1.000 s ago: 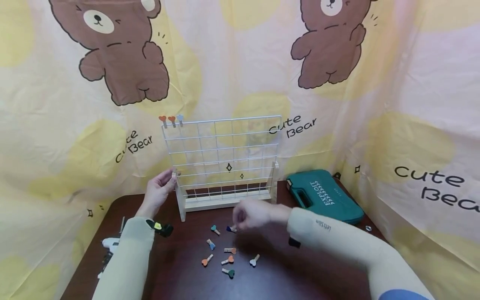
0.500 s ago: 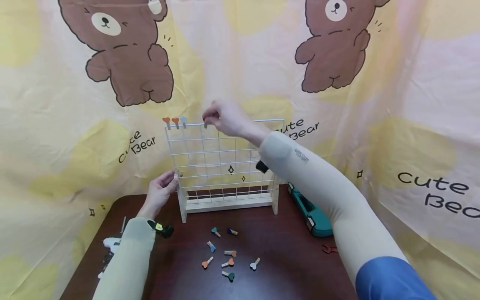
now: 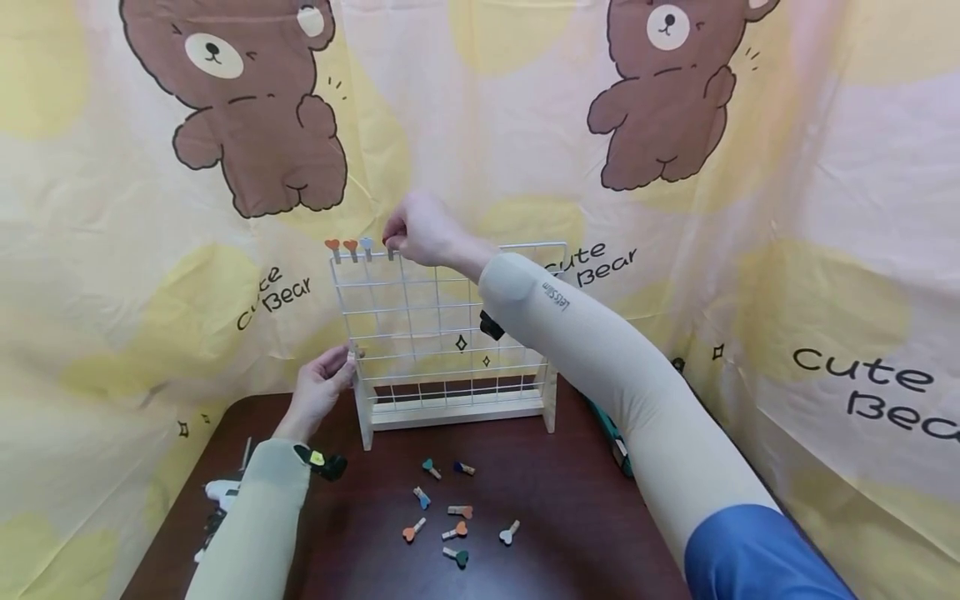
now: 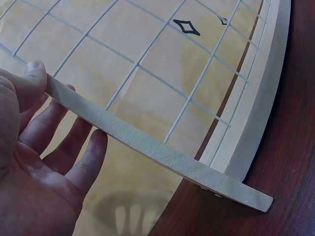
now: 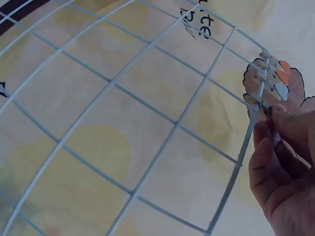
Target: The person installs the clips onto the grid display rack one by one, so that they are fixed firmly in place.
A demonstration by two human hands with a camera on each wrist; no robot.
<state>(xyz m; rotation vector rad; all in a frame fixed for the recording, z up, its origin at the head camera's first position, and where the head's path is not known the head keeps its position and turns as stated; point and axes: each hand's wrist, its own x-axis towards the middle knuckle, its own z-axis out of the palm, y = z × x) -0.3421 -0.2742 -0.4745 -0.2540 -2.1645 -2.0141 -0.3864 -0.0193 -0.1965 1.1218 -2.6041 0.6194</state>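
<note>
My left hand [image 3: 313, 393] grips the wooden side post [image 4: 147, 142] of a white wire grid rack [image 3: 457, 414], thumb on one side and fingers on the other. Over the rack's top wire, my right hand [image 3: 429, 230] pinches a small wooden clothespin [image 3: 390, 255]; in the right wrist view the clothespin [image 5: 266, 108] is right at the wire, its dark red head mostly hidden by the fingers. Left of it on that wire sit two orange heart clothespins [image 3: 350, 248] and a light blue one [image 3: 367, 245].
Several loose clothespins lie on the dark table before the rack, among them a teal one [image 3: 428, 465], a dark blue one [image 3: 463, 468] and a white one [image 3: 508, 533]. A white tool [image 3: 221, 492] lies at left. My right arm mostly hides a green case [image 3: 617, 442].
My right hand has risen from the table to the rack's top wire with the clothespin, then shifted left towards the light blue one. My left hand keeps its grip on the post.
</note>
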